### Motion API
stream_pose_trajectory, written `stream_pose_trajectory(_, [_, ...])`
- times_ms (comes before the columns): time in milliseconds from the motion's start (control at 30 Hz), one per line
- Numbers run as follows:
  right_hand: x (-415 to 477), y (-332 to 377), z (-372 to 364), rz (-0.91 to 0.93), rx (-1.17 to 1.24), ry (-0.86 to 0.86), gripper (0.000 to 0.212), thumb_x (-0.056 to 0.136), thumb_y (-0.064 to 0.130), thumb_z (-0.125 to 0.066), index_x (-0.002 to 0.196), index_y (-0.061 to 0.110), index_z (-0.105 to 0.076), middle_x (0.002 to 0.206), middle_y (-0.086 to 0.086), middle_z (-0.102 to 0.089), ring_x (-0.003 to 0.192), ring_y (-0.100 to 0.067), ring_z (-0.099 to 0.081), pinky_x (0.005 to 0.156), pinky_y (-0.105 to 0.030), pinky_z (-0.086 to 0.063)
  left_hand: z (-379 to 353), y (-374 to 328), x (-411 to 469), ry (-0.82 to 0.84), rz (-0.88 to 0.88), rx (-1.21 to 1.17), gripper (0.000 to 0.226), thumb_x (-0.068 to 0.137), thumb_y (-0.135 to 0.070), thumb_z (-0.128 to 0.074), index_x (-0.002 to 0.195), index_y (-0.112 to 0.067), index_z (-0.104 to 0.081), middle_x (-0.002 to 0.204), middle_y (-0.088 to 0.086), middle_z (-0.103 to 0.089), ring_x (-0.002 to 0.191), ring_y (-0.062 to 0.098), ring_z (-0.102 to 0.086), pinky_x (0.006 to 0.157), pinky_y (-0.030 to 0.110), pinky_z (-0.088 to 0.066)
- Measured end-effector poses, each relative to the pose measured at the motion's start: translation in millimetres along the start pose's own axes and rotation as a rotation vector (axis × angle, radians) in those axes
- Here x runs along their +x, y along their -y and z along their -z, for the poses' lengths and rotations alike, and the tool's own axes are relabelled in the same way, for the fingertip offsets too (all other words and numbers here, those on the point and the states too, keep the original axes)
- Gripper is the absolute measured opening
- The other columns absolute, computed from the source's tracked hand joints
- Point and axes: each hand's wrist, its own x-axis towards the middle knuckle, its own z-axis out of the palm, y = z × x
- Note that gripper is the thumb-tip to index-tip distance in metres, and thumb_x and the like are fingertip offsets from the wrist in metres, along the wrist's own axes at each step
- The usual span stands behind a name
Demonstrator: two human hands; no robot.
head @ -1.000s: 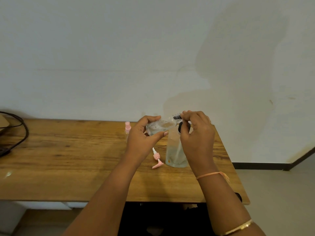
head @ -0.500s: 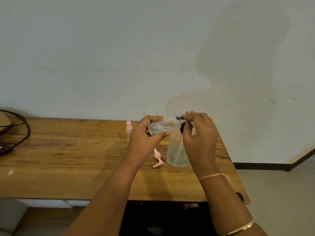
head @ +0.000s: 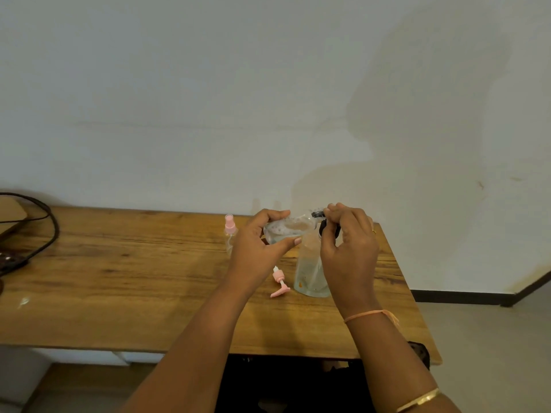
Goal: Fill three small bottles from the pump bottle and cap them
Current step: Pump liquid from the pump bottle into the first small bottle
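Note:
My left hand (head: 260, 248) grips a small clear bottle (head: 285, 231), tilted on its side above the table. My right hand (head: 348, 248) pinches the black cap (head: 317, 214) at that bottle's neck. Behind my right hand a large clear bottle (head: 308, 271) stands upright on the wooden table (head: 134, 278), its pump removed. The pink pump head (head: 279, 283) lies on the table just left of the large bottle. A small clear bottle with a pink spray top (head: 230, 231) stands behind my left hand, partly hidden.
A black cable (head: 44, 231) loops over the table's far left end, beside a dark object at the left edge. A white wall rises right behind the table. The table's right edge lies close to my right wrist, with floor beyond.
Both hands and the small bottle stay almost in place; my right fingers have shifted slightly on the black cap.

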Motion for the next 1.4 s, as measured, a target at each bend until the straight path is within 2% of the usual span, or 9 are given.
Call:
stream_pose_trajectory(200, [5.0, 4.7, 3.9, 0.002, -0.028, 0.014, 0.018, 0.076, -0.012, -0.064, 0.09, 0.0, -0.065, 0.091, -0.011, -0.065, 0.087, -0.025, -0.059, 0.082, 0.003, -0.03, 1.6, 0.9, 1.5, -0.031, -0.021, -0.013, 0.041, 0.07, -0.01, -0.08, 0.095, -0.036, -0.06, 0.111, -0.011, -0.063, 0.102, 0.004, -0.061, 0.074, 0.015, -0.053])
stream_pose_trajectory(300, [4.2, 3.8, 1.4, 0.001, -0.025, 0.003, 0.019, 0.076, -0.013, -0.063, 0.09, 0.0, -0.065, 0.091, -0.011, -0.064, 0.087, -0.025, -0.059, 0.081, 0.0, -0.031, 0.1, -0.2, 2.5, -0.019, -0.017, -0.013, 0.04, 0.07, -0.009, -0.079, 0.094, -0.035, -0.06, 0.108, -0.015, -0.063, 0.098, -0.004, -0.06, 0.071, 0.01, -0.05])
stream_pose_trajectory(433, [-1.4, -1.3, -4.9, 0.023, -0.011, -0.003, 0.018, 0.076, -0.013, -0.063, 0.089, -0.001, -0.065, 0.092, -0.012, -0.064, 0.093, -0.028, -0.06, 0.081, -0.016, -0.04, 3.3, 2.6, 2.4, 0.004, -0.005, 0.02, 0.04, 0.07, -0.011, -0.08, 0.091, -0.037, -0.059, 0.107, -0.018, -0.062, 0.097, -0.005, -0.06, 0.07, 0.01, -0.049])
stream_pose_trajectory(567, [-1.7, -3.8, -6.5, 0.007, -0.012, 0.005, 0.018, 0.077, -0.013, -0.064, 0.089, 0.0, -0.065, 0.093, -0.011, -0.064, 0.096, -0.03, -0.061, 0.083, -0.016, -0.039, 0.1, 0.1, 0.9, 0.007, 0.002, -0.001, 0.039, 0.071, -0.007, -0.078, 0.09, -0.034, -0.058, 0.104, -0.02, -0.06, 0.089, -0.016, -0.057, 0.065, 0.005, -0.046])
stream_pose_trajectory(733, [1.8, 2.2, -0.4, 0.0, -0.023, -0.013, 0.019, 0.076, -0.013, -0.063, 0.09, 0.0, -0.066, 0.092, -0.011, -0.065, 0.091, -0.027, -0.061, 0.085, -0.003, -0.032, 0.2, 2.3, 1.4, -0.029, -0.02, -0.001, 0.04, 0.07, -0.012, -0.08, 0.092, -0.039, -0.06, 0.109, -0.013, -0.064, 0.102, 0.003, -0.061, 0.077, 0.016, -0.053])
stream_pose_trajectory(833, [4.2, 3.6, 1.4, -0.001, -0.028, 0.001, 0.019, 0.077, -0.011, -0.063, 0.092, 0.0, -0.067, 0.092, -0.011, -0.065, 0.09, -0.027, -0.061, 0.082, -0.006, -0.034, 1.3, 2.4, 2.0, -0.033, -0.019, -0.007, 0.041, 0.07, -0.012, -0.08, 0.094, -0.039, -0.061, 0.111, -0.009, -0.064, 0.103, 0.006, -0.061, 0.078, 0.018, -0.054])
stream_pose_trajectory(1133, [-3.1, -2.0, -3.4, -0.004, -0.002, 0.02, 0.018, 0.077, -0.013, -0.065, 0.09, -0.001, -0.066, 0.092, -0.012, -0.066, 0.095, -0.03, -0.062, 0.086, -0.01, -0.036, 2.0, 3.3, 0.4, 0.006, -0.014, 0.042, 0.04, 0.07, -0.011, -0.079, 0.09, -0.038, -0.057, 0.102, -0.021, -0.06, 0.094, -0.014, -0.056, 0.071, 0.005, -0.046])
stream_pose_trajectory(1267, [0.4, 2.7, 2.3, -0.011, 0.01, 0.01, 0.017, 0.077, -0.011, -0.063, 0.089, 0.0, -0.067, 0.092, -0.011, -0.066, 0.093, -0.028, -0.062, 0.086, -0.001, -0.033, 0.9, 1.6, 0.5, -0.011, -0.024, 0.012, 0.04, 0.07, -0.011, -0.08, 0.091, -0.038, -0.059, 0.105, -0.02, -0.062, 0.098, -0.004, -0.06, 0.073, 0.01, -0.05])
stream_pose_trajectory(1400, [5.6, 6.7, 5.9, -0.008, -0.013, 0.013, 0.018, 0.077, -0.011, -0.063, 0.09, 0.001, -0.068, 0.091, -0.01, -0.067, 0.091, -0.026, -0.063, 0.079, -0.01, -0.038, 1.9, 2.3, 1.8, -0.03, -0.029, -0.017, 0.042, 0.069, -0.012, -0.08, 0.093, -0.039, -0.061, 0.111, -0.011, -0.064, 0.103, 0.006, -0.062, 0.08, 0.022, -0.055])
